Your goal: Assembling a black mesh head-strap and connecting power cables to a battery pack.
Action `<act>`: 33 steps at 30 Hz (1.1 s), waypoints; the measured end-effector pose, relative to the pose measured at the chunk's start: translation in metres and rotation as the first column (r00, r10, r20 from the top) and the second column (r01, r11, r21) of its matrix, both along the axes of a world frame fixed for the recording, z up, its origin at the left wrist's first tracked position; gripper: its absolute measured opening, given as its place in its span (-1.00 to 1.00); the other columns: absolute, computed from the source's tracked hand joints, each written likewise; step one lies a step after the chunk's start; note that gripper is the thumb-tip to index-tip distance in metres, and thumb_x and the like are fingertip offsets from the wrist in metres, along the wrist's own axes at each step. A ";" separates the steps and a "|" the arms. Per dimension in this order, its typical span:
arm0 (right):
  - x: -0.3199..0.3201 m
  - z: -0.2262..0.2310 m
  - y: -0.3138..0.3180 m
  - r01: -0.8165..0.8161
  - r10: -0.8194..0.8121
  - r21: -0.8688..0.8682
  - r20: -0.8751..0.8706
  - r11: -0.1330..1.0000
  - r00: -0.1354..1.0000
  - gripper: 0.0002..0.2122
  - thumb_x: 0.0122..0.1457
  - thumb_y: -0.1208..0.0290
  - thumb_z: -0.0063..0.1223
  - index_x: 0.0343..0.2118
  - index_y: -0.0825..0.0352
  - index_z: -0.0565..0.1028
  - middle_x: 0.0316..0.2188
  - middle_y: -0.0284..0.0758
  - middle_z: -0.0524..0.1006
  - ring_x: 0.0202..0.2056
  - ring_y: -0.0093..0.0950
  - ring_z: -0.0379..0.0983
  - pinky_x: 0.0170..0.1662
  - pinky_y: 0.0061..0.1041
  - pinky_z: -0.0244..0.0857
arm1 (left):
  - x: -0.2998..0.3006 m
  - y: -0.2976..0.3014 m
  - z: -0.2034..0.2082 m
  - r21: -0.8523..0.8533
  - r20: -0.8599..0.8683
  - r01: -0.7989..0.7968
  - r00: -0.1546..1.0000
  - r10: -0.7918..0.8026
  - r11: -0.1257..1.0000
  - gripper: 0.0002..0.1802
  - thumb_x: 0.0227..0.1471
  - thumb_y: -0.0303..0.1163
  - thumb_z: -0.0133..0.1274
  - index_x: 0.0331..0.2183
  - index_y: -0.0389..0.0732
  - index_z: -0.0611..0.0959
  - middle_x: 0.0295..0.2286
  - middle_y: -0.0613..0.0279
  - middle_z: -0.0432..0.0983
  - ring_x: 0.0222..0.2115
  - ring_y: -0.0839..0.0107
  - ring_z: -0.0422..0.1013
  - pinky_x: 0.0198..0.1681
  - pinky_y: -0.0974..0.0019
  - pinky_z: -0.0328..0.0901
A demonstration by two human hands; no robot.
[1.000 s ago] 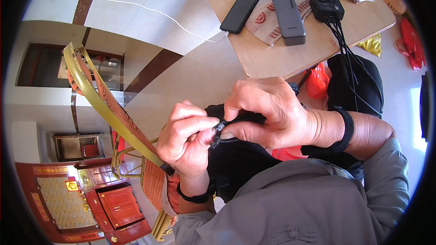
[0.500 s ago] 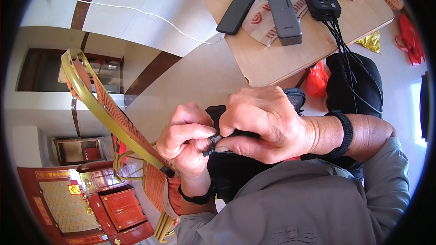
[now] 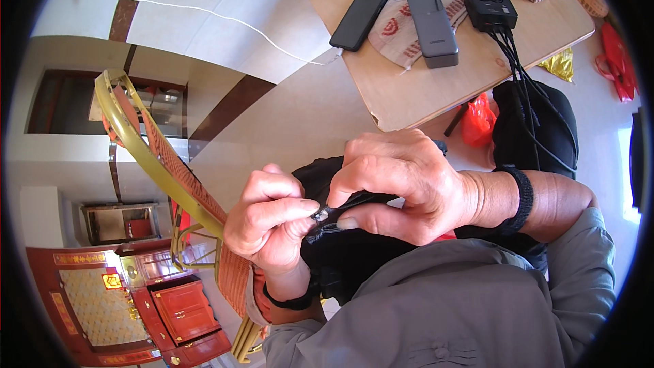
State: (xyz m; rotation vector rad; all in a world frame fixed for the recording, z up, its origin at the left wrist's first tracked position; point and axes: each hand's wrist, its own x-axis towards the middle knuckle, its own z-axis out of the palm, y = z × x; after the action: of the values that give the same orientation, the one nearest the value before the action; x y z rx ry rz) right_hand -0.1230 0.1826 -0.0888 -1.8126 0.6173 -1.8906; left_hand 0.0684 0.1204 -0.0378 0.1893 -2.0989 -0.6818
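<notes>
My left hand [image 3: 269, 221] pinches a small dark thing [image 3: 319, 215] between thumb and forefinger. It has a light, shiny spot and dark, stringy bits below; its kind is too small to make out. From the other side my right hand [image 3: 402, 187] meets it, forefinger at its upper edge and thumb just below, with a gap between them. The right hand's other fingers are curled, and what they hold is hidden. Black cloth [image 3: 334, 252] lies beneath both hands, over my lap. A dark band circles each wrist.
Ahead stands a wooden table [image 3: 361, 95] bearing a phone [image 3: 361, 18], a grey power bank [image 3: 432, 27], a patterned cloth [image 3: 395, 37] and a black box [image 3: 489, 7] with hanging cables. A gold-framed chair [image 3: 170, 177] is at left. Under the table hangs a red bag [image 3: 478, 121].
My left hand has shifted slightly left and down. The right thumb and forefinger have spread a little apart, showing more of the small dark thing.
</notes>
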 end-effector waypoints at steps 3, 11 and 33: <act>0.000 -0.002 -0.002 -0.045 0.045 0.007 0.020 0.999 0.999 -0.76 -0.08 0.59 0.24 -0.30 0.33 0.51 -0.47 -0.28 0.48 -0.44 -0.27 0.45 -0.40 -0.37 0.31 | 0.002 0.002 0.004 -0.005 0.014 -0.012 1.000 0.012 1.000 -0.76 -0.13 -0.42 0.31 -0.41 -0.31 0.62 -0.54 0.18 0.41 -0.60 0.42 0.28 -0.54 0.38 0.13; -0.005 -0.001 -0.002 -0.074 0.074 0.045 -0.007 0.996 0.997 -0.88 0.12 0.57 0.17 -0.26 0.38 0.55 -0.44 -0.28 0.49 -0.46 -0.35 0.45 -0.41 -0.45 0.30 | 0.004 0.003 0.003 0.022 -0.010 -0.024 1.000 0.024 0.999 -0.73 -0.12 -0.38 0.32 -0.41 -0.35 0.62 -0.53 0.15 0.43 -0.60 0.43 0.28 -0.54 0.38 0.12; -0.033 0.009 -0.016 -0.154 0.187 0.197 -0.162 0.968 0.969 -0.79 0.03 0.69 0.16 -0.25 0.32 0.57 -0.43 -0.33 0.45 -0.36 -0.38 0.43 -0.31 -0.46 0.28 | 0.001 0.015 -0.008 0.522 -0.064 0.008 0.998 0.029 0.853 -0.75 -0.11 -0.52 0.28 -0.41 -0.41 0.54 -0.49 -0.13 0.55 -0.50 0.30 0.47 -0.41 0.37 0.34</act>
State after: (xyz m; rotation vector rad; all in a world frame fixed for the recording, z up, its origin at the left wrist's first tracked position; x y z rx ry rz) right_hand -0.1558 0.1667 -0.0799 -1.8639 0.6505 -1.5178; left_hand 0.0696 0.1356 -0.0455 0.4713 -1.7998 -1.2295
